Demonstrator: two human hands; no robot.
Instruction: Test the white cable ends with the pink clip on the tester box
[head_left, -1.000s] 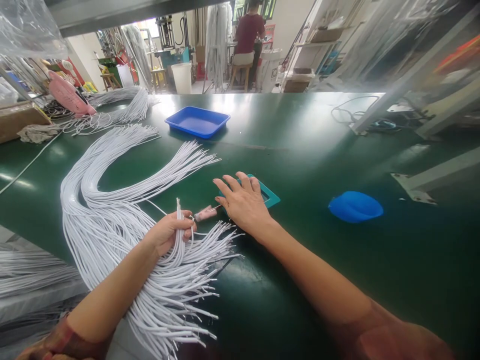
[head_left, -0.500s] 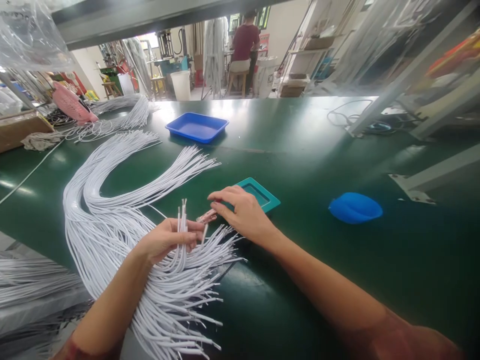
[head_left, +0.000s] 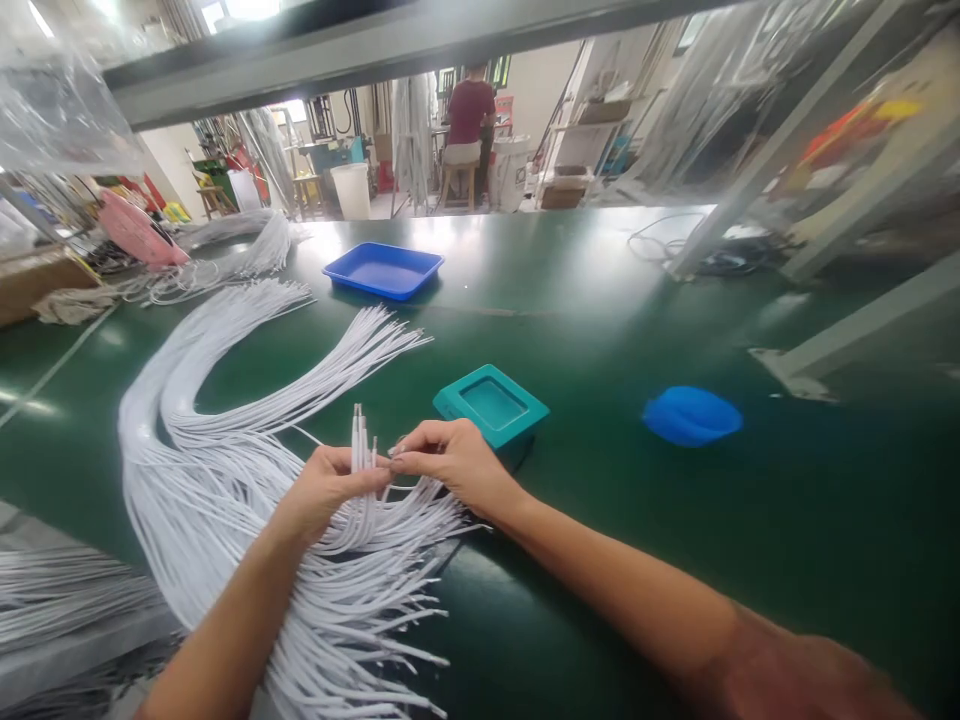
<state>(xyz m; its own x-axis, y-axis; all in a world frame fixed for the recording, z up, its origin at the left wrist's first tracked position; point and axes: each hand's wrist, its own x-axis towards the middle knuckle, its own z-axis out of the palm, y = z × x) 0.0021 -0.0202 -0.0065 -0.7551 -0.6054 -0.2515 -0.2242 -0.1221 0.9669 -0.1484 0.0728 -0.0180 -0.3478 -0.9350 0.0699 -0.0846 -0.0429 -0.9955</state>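
Note:
Several white wires [head_left: 363,450] stand upright in my left hand [head_left: 330,485], their tips showing above the thumb and fingers. My right hand [head_left: 457,465] is closed in a pinch beside the left fingertips; what it pinches is too small to make out. A large bundle of white wires [head_left: 202,500] curves across the green table and passes beneath both hands, its ends fanned out to the right. Just beyond my right hand lies a teal square dish [head_left: 491,403].
A blue tray [head_left: 384,270] sits farther back on the table [head_left: 600,330]. To the right are a blue pouch-like object [head_left: 694,415] and metal frame legs [head_left: 862,330]. A pink fan [head_left: 139,228] stands back left. A person [head_left: 471,120] sits in the background.
My right hand has moved down and left to the left fingertips, uncovering more of the teal dish. The pinkish piece seen between the hands earlier is no longer visible. The camera view has shifted slightly.

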